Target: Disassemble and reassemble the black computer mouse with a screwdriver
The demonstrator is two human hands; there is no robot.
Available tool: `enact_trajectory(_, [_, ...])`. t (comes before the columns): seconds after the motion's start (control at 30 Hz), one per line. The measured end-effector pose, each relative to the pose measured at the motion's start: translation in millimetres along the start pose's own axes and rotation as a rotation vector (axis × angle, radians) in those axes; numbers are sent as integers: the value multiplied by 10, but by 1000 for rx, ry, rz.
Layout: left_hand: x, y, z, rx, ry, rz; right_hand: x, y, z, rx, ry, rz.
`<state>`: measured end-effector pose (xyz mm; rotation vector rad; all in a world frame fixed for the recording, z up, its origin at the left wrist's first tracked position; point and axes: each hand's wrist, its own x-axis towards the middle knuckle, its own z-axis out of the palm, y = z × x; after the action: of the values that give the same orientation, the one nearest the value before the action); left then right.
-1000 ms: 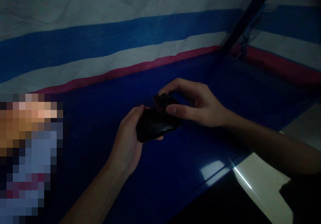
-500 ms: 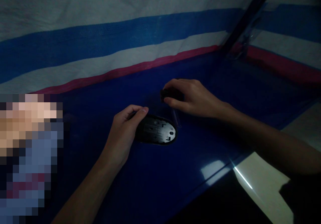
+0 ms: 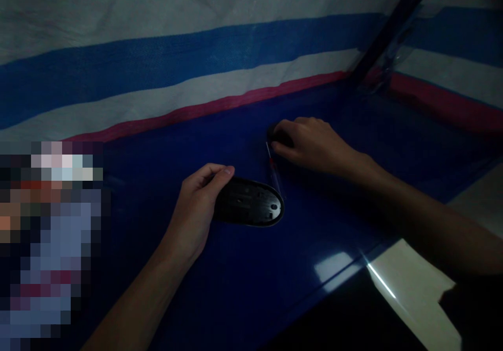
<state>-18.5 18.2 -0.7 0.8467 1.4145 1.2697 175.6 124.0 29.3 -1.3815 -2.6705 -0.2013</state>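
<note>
My left hand (image 3: 198,209) grips the left end of a black oval computer mouse shell (image 3: 251,202) between thumb and fingers. The shell's hollow inner face is turned up, showing small posts and slots, and light glints on its right end. Farther back and to the right, my right hand (image 3: 304,139) is curled over a black part (image 3: 278,135), mostly hidden under the fingers, low at the blue tabletop. Just below that hand lies a small screwdriver (image 3: 274,173) with a clear handle and thin metal shaft, its lower end close to the shell's right edge.
A glossy blue tabletop (image 3: 251,277) spreads under both hands. Striped white, blue and red sheeting (image 3: 176,52) hangs behind it, and a dark post (image 3: 393,31) rises at the back right. At left, a pixelated area (image 3: 55,246) hides what is there.
My right hand has moved a little right and back with the black part, uncovering the screwdriver's shaft. The shell in my left hand has shifted slightly right and its glare has shrunk.
</note>
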Motion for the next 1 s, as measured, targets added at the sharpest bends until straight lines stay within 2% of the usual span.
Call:
enact_trajectory(0.57, [3,15,5,-2,8,-2,-19,-29,73,27,-76,-115])
enact_trajectory(0.73, [-2,10,8,-11,10,-13,-32,-33,9,137,17,-129])
enact_trajectory(0.8, [1,4,6,-9,10,-6,-55,-67,-31,262,78,-222])
enact_trajectory(0.87, [7,-1,5,-14,15,5,-89,-120,-64,425,107,-376])
enact_trajectory(0.93, [9,-1,7,-29,32,19,-124,-181,-78,560,89,-534])
enact_trajectory(1.0, [4,4,14,-39,33,13,-153,-233,-70,619,32,-625])
